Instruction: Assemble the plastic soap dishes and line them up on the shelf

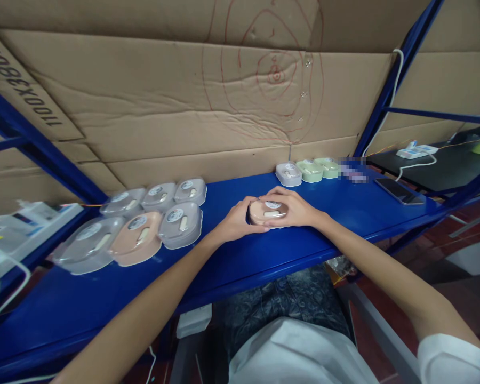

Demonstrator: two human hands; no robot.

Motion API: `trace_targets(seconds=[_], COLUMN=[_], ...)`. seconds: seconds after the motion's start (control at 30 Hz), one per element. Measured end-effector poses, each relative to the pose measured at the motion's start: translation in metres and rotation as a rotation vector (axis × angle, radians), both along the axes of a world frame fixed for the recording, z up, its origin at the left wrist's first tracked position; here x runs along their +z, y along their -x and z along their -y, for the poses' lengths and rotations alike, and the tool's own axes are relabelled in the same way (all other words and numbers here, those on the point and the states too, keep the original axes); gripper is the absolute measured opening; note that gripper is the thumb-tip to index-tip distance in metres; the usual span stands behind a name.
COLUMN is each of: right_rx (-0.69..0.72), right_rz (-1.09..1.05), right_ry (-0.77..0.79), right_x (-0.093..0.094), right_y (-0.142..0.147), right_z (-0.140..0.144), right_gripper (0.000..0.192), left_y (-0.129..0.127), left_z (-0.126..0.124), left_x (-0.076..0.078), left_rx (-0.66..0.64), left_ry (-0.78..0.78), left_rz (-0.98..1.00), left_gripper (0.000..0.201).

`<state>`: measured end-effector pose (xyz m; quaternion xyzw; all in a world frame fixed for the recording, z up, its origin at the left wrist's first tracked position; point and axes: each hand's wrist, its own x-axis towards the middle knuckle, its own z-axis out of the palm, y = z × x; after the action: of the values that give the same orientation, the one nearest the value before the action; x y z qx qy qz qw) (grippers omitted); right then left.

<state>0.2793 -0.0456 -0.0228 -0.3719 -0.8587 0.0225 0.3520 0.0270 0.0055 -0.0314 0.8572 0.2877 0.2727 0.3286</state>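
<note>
A peach-coloured lunch box (pixel 260 211) with a clear lid and a round label is between my two hands, above the middle of the blue shelf (pixel 232 261). My left hand (pixel 240 220) closes round its left side, fingers at the back and thumb in front. On the other side my right hand (pixel 294 207) grips the box, its fingers curving over the far edge. Part of the box is hidden by my fingers. To the left sit several similar boxes in two rows, among them a peach box (pixel 136 240) and a grey box (pixel 180 226).
At the back right stand a grey box (pixel 288 175) and two green boxes (pixel 310 172). A phone (pixel 399 191) lies near the shelf's right end. Cardboard (pixel 164 90) walls the back. White power strips and cables (pixel 416 152) lie beyond both ends.
</note>
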Motion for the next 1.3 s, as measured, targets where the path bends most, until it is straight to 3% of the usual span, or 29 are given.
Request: trace_targets(seconds=[0.93, 1.17, 1.3], right_rx=[-0.061, -0.096, -0.087], right_rz=[0.005, 0.017, -0.03], right_ry=[0.042, 0.039, 0.063], right_x=[0.0029, -0.0004, -0.0005], right_y=[0.0044, 0.0064, 0.007], right_z=[0.0002, 0.0032, 0.0046], right_gripper=[0.074, 0.075, 0.073], left_y=[0.0012, 0.0022, 0.0026], left_z=[0.004, 0.0057, 0.004], left_x=[0.0047, -0.0008, -0.0025], left_rx=[0.0, 0.005, -0.03], left_ry=[-0.077, -0.112, -0.144], left_rz=[-0.061, -0.094, -0.111], left_gripper=[0.076, 0.106, 0.103])
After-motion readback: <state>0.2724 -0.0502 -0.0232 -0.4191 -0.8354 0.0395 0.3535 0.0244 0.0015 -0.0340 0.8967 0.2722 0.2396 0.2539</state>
